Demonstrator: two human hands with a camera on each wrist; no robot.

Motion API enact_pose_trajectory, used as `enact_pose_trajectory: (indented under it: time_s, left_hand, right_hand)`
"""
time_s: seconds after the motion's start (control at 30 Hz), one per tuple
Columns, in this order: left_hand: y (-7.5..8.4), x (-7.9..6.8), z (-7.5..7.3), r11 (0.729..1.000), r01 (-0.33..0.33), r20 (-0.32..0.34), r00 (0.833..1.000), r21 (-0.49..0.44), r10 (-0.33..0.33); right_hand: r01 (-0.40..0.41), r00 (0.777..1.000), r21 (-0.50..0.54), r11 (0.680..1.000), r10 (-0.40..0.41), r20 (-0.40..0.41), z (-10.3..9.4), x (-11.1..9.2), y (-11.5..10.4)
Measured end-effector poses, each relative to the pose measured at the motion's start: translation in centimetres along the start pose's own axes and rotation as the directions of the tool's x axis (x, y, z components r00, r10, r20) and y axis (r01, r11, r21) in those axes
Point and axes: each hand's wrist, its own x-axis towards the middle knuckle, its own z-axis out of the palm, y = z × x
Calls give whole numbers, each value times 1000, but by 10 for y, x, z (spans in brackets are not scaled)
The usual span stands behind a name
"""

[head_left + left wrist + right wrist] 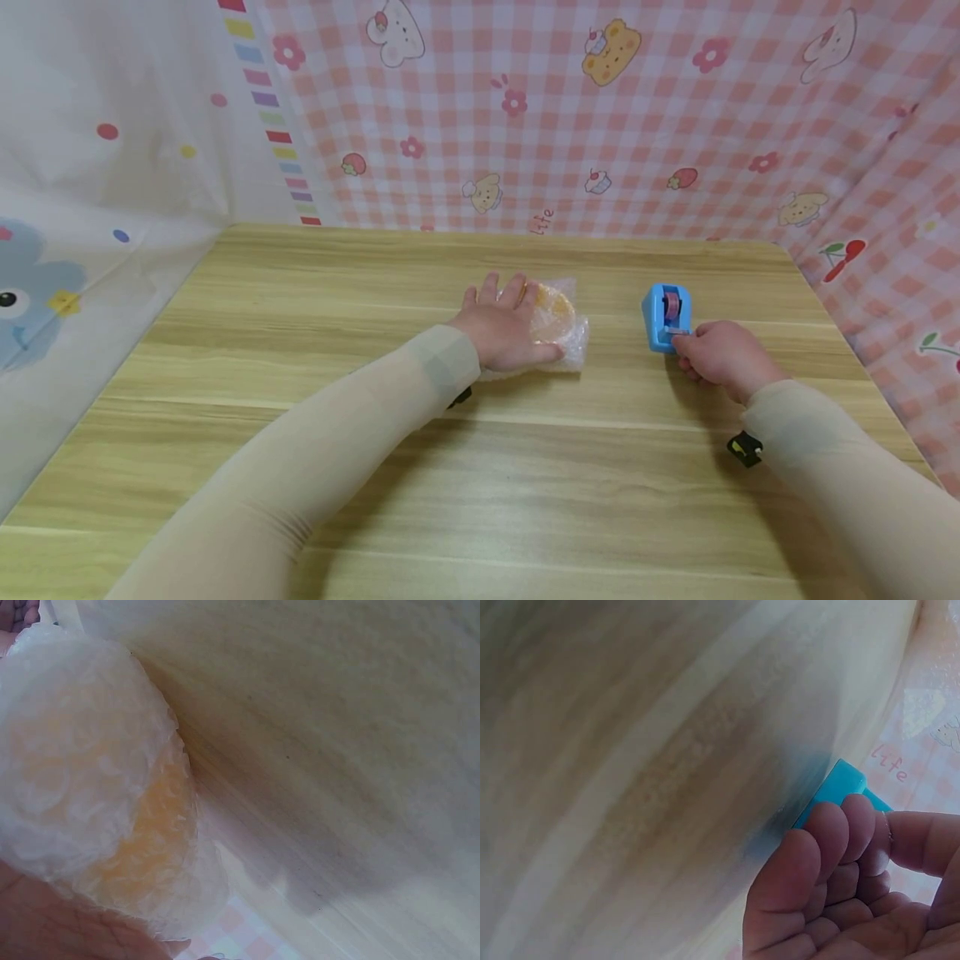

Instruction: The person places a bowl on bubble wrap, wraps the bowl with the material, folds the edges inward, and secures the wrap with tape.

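Observation:
My left hand (504, 329) rests with spread fingers on a bubble-wrapped bundle (573, 346), the thumb along its near edge. Something round and yellow-orange shows through the clear wrap, but its kind cannot be made out. In the left wrist view the bundle (82, 765) lies against the palm. To the right stands a small blue tape dispenser (657, 321) with a pinkish roll of tape (672, 305) in it. At its near end my right hand (723, 354) pinches the tape's end between thumb and forefinger. The other right fingers (784, 874) are curled in.
Both things lie on a wood-grain table (480, 500). Behind it hangs a pink checked cloth (450, 100) with cartoon prints, and a white cloth (172, 83) hangs at the left. Dark wrist-camera mounts (745, 448) sit under the sleeves.

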Motion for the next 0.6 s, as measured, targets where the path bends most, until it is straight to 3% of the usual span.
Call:
enact_pose_trajectory:
  time_s: [0.6]
  left_hand:
    - [-1,1,0,1000,-1,9,1000,4,1]
  right_hand:
    - [-6,999,-62,998,4,-40,3,-1,-1]
